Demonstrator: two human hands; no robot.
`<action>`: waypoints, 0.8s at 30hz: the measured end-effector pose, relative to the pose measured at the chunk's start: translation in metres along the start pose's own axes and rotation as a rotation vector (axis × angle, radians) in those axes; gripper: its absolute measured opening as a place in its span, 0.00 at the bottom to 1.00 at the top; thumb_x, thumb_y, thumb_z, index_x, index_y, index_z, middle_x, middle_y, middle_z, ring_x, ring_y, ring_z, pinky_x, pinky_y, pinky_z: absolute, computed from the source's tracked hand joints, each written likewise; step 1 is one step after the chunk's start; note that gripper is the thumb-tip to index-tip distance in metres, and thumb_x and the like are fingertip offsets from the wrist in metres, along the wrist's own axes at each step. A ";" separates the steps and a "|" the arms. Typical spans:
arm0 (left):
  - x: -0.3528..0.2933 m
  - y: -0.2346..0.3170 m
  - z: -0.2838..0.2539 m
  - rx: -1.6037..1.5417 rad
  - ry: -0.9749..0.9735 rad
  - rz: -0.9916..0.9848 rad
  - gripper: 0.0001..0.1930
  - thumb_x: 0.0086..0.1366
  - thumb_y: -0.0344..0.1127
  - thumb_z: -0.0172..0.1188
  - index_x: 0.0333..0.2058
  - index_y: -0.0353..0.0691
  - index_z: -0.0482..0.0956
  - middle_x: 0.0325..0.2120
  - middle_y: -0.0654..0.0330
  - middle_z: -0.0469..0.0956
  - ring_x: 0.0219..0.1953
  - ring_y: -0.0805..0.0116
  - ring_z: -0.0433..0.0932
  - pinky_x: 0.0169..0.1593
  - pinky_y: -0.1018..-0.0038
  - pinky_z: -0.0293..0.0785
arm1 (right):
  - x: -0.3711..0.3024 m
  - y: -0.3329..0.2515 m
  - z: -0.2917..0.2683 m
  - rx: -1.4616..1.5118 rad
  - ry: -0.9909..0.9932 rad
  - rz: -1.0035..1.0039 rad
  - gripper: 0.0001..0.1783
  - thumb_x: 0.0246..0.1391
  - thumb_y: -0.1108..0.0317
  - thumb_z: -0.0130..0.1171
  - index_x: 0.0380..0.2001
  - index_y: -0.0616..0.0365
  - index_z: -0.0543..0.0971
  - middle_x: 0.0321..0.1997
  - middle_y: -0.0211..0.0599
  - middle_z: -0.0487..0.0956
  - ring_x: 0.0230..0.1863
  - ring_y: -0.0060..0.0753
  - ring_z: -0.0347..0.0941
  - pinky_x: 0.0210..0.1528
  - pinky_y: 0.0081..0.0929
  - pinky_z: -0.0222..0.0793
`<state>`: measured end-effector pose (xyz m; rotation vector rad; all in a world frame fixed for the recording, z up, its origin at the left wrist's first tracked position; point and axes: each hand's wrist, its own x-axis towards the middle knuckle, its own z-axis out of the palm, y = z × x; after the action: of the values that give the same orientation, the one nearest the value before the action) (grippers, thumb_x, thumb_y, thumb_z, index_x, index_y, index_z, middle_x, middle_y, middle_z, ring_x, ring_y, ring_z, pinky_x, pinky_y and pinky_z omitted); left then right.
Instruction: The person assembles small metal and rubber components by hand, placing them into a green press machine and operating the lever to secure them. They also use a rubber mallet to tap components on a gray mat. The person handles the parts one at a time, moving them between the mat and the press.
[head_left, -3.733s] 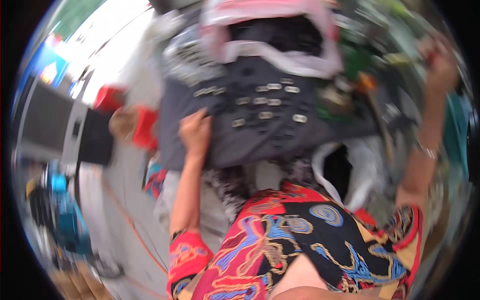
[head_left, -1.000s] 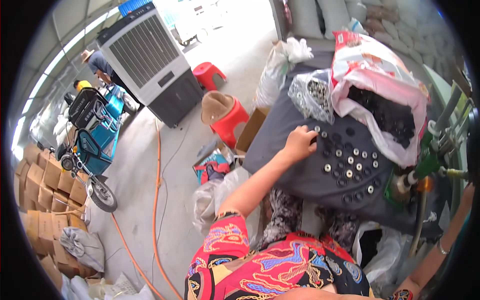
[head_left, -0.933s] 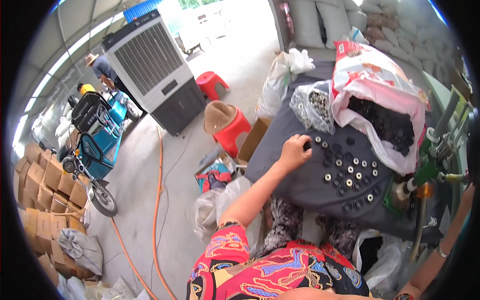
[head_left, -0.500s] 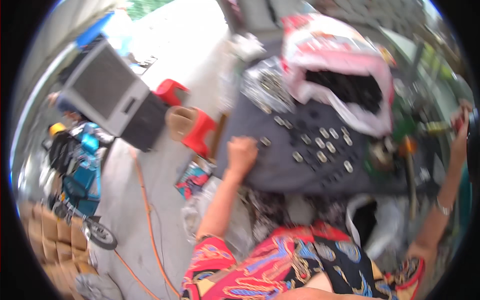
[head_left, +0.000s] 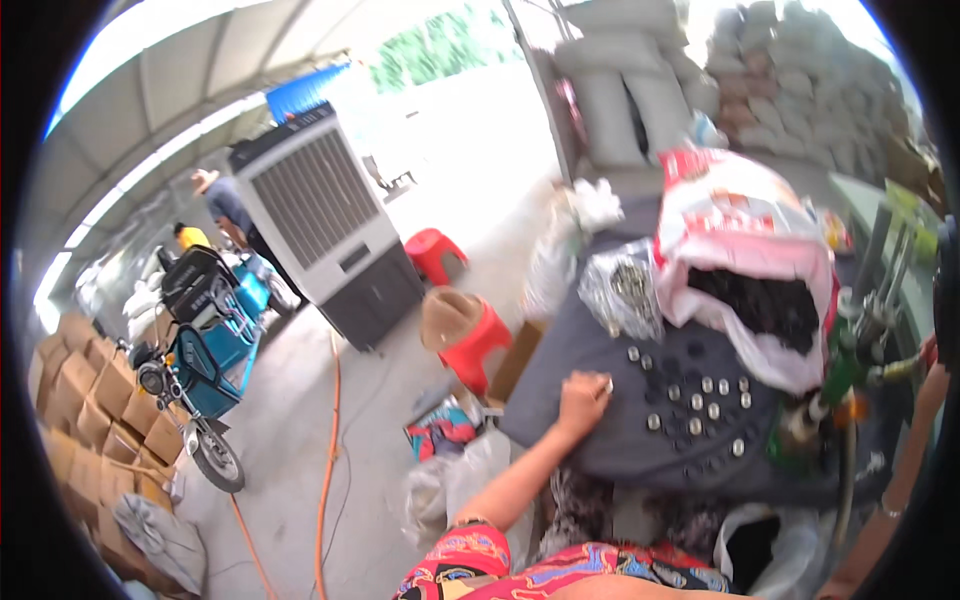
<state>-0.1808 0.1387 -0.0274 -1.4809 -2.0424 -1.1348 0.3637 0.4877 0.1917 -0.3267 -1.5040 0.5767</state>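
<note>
My left hand (head_left: 585, 402) rests at the left part of a table with a dark grey cover (head_left: 545, 400). Its fingers are closed, with a small silvery metal piece (head_left: 609, 384) at the fingertips. Several similar oval metal pieces (head_left: 697, 402) lie to its right, among small black parts (head_left: 690, 468). At the far right rim, my right hand (head_left: 934, 358) is raised beside a green machine (head_left: 850, 375); its fingers are mostly cut off and dark. Beyond the pieces lie a clear plastic bag (head_left: 625, 290) of metal parts and a large open sack (head_left: 735, 215) with black contents.
Left of the table stand red stools (head_left: 478, 350), one with a straw-coloured hat (head_left: 450, 318). Farther off are an air cooler (head_left: 320, 200), a blue cargo tricycle (head_left: 205, 370), stacked cartons (head_left: 85, 390) and a bending person (head_left: 230, 210). An orange hose (head_left: 330, 440) crosses the floor.
The view has tilted up and turned left, so the scene sits lower and farther right. The metal piece that lay beside my left hand is now at its fingertips.
</note>
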 end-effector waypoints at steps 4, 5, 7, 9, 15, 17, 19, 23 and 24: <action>-0.020 -0.002 -0.017 0.091 -0.028 -0.054 0.12 0.56 0.36 0.64 0.39 0.44 0.84 0.36 0.59 0.82 0.40 0.55 0.77 0.43 0.60 0.72 | -0.004 -0.092 0.106 -0.140 0.098 0.164 0.12 0.55 0.73 0.42 0.30 0.63 0.77 0.14 0.35 0.71 0.13 0.23 0.63 0.17 0.20 0.58; -0.016 -0.003 -0.013 0.036 -0.009 -0.032 0.13 0.54 0.35 0.66 0.40 0.43 0.85 0.37 0.58 0.83 0.40 0.55 0.78 0.43 0.61 0.74 | -0.004 -0.100 0.103 -0.142 0.110 0.162 0.12 0.55 0.73 0.42 0.31 0.63 0.77 0.15 0.35 0.72 0.14 0.23 0.64 0.17 0.20 0.58; -0.008 -0.003 -0.004 0.001 -0.022 -0.039 0.14 0.54 0.36 0.67 0.41 0.44 0.85 0.38 0.58 0.83 0.41 0.56 0.78 0.44 0.61 0.74 | 0.000 -0.025 0.046 -0.010 -0.043 0.175 0.11 0.67 0.66 0.41 0.37 0.54 0.74 0.20 0.26 0.69 0.18 0.14 0.65 0.22 0.15 0.62; -0.008 -0.003 -0.003 -0.002 -0.022 -0.039 0.14 0.54 0.36 0.67 0.41 0.44 0.85 0.38 0.58 0.83 0.41 0.56 0.78 0.45 0.61 0.74 | -0.005 -0.023 0.066 0.007 0.136 0.139 0.10 0.66 0.66 0.40 0.33 0.53 0.72 0.16 0.22 0.62 0.13 0.11 0.56 0.17 0.13 0.53; -0.013 -0.004 -0.003 -0.017 -0.029 -0.068 0.14 0.54 0.36 0.67 0.42 0.45 0.85 0.40 0.59 0.83 0.43 0.57 0.78 0.46 0.63 0.73 | -0.004 -0.018 0.074 0.011 0.159 0.143 0.10 0.66 0.66 0.40 0.32 0.52 0.71 0.13 0.20 0.59 0.11 0.10 0.52 0.14 0.12 0.49; -0.012 -0.003 -0.002 -0.037 -0.030 -0.050 0.14 0.54 0.36 0.68 0.42 0.45 0.85 0.40 0.60 0.83 0.43 0.58 0.78 0.46 0.63 0.73 | -0.005 -0.022 0.074 0.014 0.160 0.135 0.10 0.65 0.66 0.40 0.32 0.52 0.71 0.13 0.20 0.59 0.11 0.09 0.52 0.14 0.13 0.48; -0.013 -0.005 -0.003 -0.081 -0.047 -0.039 0.14 0.54 0.35 0.68 0.41 0.45 0.85 0.39 0.61 0.83 0.43 0.59 0.78 0.45 0.63 0.72 | -0.006 -0.025 0.076 0.036 0.156 0.143 0.10 0.65 0.66 0.40 0.32 0.53 0.71 0.13 0.20 0.59 0.11 0.09 0.51 0.14 0.13 0.49; -0.011 -0.006 -0.001 -0.025 -0.075 -0.028 0.14 0.54 0.36 0.68 0.41 0.46 0.85 0.40 0.63 0.83 0.43 0.60 0.78 0.45 0.63 0.71 | -0.006 -0.023 0.073 0.041 0.144 0.095 0.10 0.65 0.67 0.40 0.32 0.54 0.71 0.14 0.20 0.59 0.12 0.09 0.52 0.15 0.12 0.49; -0.011 -0.005 0.000 -0.029 -0.072 -0.034 0.14 0.54 0.36 0.68 0.41 0.46 0.85 0.40 0.63 0.83 0.43 0.60 0.78 0.45 0.63 0.71 | -0.007 -0.028 0.078 0.047 0.156 0.088 0.10 0.65 0.67 0.40 0.32 0.54 0.71 0.14 0.20 0.59 0.12 0.09 0.51 0.15 0.12 0.49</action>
<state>-0.1813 0.1307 -0.0371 -1.5277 -2.1148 -1.1450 0.2915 0.4491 0.2060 -0.3935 -1.3295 0.6408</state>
